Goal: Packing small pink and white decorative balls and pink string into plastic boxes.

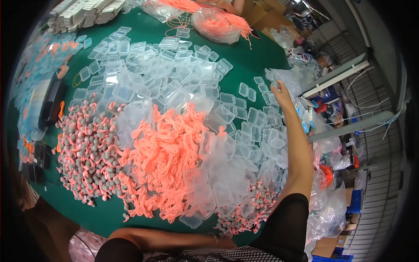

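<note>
My right arm stretches up along the table's right edge, and my right hand (282,94) is closed at its far end. A small clear plastic case (270,76) shows at its fingertips, partly lost against a clear plastic bag (290,81). Across the near table edge lies my left forearm (174,239); of my left hand (226,243) only the part past the wrist shows, its fingers hidden. Bundles of coral-orange cord (168,148) form a pile in front of me. Left of it is a heap of grey-and-pink earplug-like pieces (89,148), and a smaller similar heap (248,209) lies right.
Many clear cases (157,72) cover the green table (248,56). Blue-and-orange filled cases (41,74) lie far left, near a black device (52,102). White stacked strips (85,15) and a bag of orange cord (217,28) are at the back. A metal frame (349,126) stands right.
</note>
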